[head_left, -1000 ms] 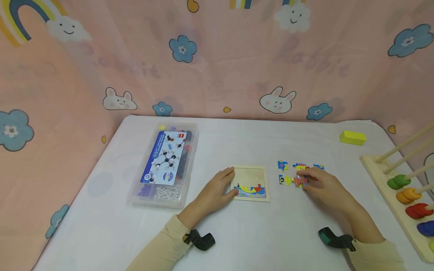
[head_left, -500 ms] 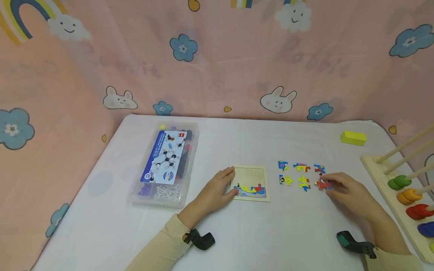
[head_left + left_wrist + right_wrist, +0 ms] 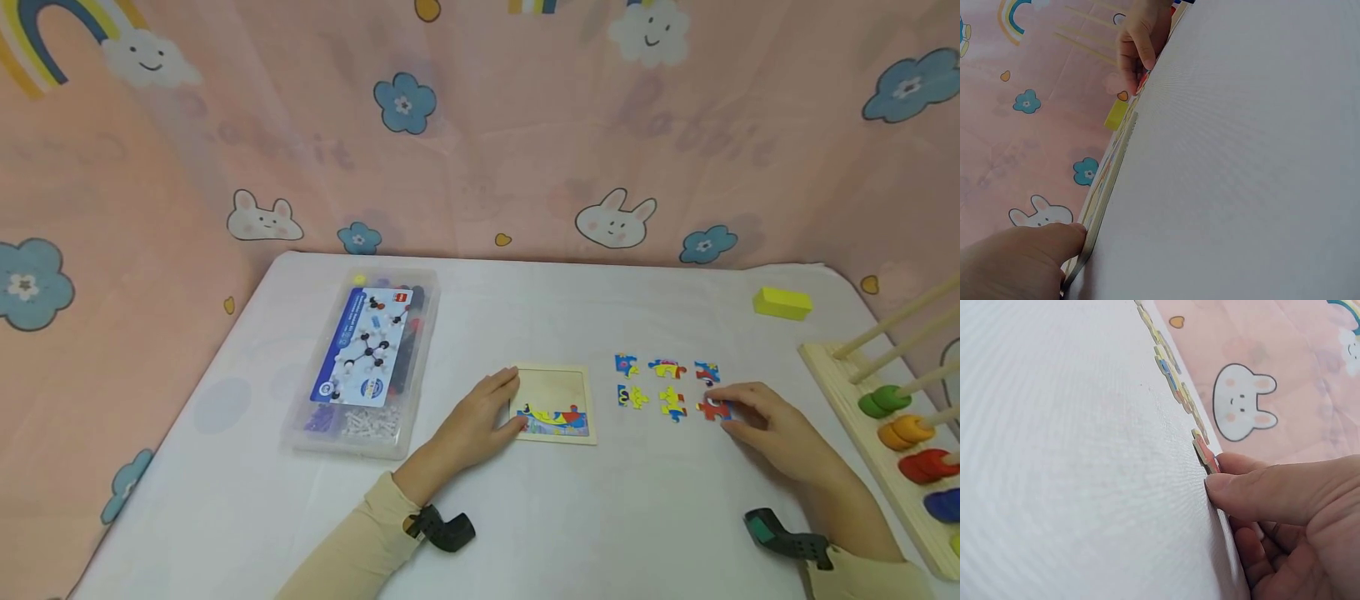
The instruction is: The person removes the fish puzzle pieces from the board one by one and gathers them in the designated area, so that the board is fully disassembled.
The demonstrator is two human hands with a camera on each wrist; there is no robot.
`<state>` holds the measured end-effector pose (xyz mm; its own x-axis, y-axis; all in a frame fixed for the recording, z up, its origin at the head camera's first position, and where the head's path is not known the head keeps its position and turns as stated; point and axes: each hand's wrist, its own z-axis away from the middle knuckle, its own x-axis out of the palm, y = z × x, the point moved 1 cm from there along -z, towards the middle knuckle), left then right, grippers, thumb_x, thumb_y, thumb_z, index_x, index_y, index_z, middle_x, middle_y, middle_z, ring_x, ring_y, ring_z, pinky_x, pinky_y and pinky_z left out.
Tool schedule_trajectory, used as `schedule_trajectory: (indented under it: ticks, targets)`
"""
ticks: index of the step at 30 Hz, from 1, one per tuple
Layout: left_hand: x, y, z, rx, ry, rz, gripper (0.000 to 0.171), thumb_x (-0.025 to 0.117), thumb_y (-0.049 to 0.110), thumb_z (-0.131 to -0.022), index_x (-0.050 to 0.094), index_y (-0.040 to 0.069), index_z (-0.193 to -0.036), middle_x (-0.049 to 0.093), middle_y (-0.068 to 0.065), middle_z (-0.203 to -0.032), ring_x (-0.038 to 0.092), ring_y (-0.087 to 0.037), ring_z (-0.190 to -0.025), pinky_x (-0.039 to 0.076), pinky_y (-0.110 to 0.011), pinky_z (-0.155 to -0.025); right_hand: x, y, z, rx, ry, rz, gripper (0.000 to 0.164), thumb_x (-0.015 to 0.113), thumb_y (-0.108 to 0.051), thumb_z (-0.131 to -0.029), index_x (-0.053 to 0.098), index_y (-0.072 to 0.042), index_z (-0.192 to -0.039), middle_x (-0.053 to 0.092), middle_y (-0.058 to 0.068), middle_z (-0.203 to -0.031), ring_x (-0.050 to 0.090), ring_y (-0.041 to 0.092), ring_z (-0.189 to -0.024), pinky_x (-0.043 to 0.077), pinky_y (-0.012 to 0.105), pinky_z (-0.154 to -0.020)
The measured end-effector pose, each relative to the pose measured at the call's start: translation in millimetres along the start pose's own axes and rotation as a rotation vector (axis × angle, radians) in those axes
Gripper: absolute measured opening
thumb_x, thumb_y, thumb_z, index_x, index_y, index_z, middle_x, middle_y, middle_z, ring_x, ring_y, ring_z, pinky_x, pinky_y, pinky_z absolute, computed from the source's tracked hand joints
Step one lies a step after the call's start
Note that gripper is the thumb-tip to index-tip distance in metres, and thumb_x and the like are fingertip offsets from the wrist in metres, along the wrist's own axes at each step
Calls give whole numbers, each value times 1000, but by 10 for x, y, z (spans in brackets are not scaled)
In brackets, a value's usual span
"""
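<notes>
My left hand (image 3: 476, 421) rests along the left edge of a wooden puzzle tray (image 3: 555, 369), its fingers fairly straight. Its thumb (image 3: 1072, 234) touches the tray's rim. Joined puzzle pieces (image 3: 558, 422) in yellow, red and blue fill the tray's lower part; bare wood shows above. To the right, my right hand (image 3: 783, 429) pinches a red puzzle piece (image 3: 712, 408) between thumb and forefinger, at the table surface. In the right wrist view that piece (image 3: 1205, 452) shows at the fingertips, partly covered. Several loose pieces (image 3: 667, 369) lie in two rows beside it.
A clear plastic case (image 3: 405, 429) with a molecule-picture label stands left of the tray. A yellow block (image 3: 782, 303) lies at the back right. Along the right edge is a wooden peg rack (image 3: 832, 379) with coloured rings. A printed pink cloth (image 3: 480, 167) hangs behind the white table.
My right hand has carried the red piece rightward to the end of the lower row, uncovering the middle pieces. Over the last half second it barely moves. My left hand stays on the tray.
</notes>
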<state>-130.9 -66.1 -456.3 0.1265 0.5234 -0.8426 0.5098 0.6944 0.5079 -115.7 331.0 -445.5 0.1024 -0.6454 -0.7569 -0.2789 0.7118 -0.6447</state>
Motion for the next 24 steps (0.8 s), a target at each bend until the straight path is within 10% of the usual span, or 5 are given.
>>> schedule_trajectory:
  ticks: [16, 24]
  targets:
    - [5, -8, -1, 14, 12, -15, 59, 64, 29, -90, 47, -3, -136, 41, -12, -148, 36, -24, -138, 27, -35, -117, 15, -9, 7, 13, 35, -20, 33, 63, -8, -90, 59, -2, -122, 49, 9, -118, 26, -25, -107, 21, -10, -85]
    - [-8, 4, 0, 21, -12, -48, 59, 62, 30, -91, 46, -3, -138, 39, -12, -149, 36, -24, -139, 27, -35, -117, 9, -86, 4, 32, 77, -59, 37, 65, -12, -89, 56, 1, -123, 45, -26, -114, 33, -25, -105, 28, -9, -82]
